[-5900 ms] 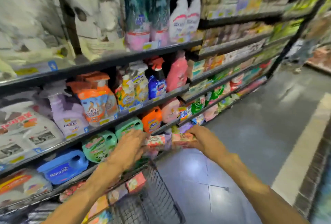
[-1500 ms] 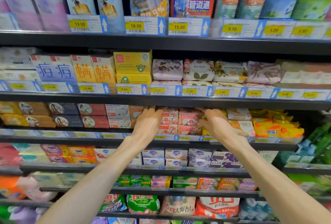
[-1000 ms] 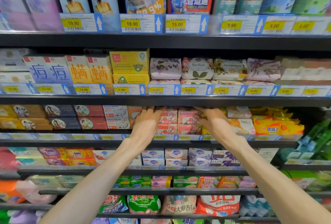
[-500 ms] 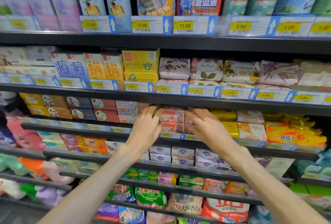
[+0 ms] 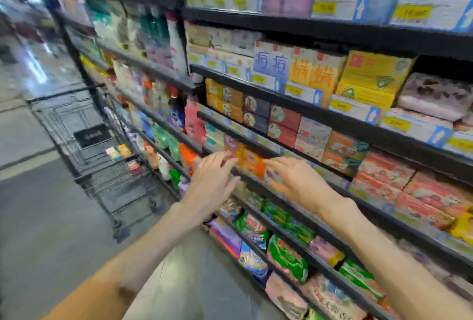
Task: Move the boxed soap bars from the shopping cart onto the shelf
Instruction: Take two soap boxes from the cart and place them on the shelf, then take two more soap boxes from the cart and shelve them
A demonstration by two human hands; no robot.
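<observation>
Beside the shelf, both hands, left and right, hang spread and empty; turning cartward carelessly could knock boxed soaps off.

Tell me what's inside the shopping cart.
A few small boxed soap bars lie in the shopping cart, near its shelf-side wall. Blur and wire mesh hide any count or labels.
</observation>
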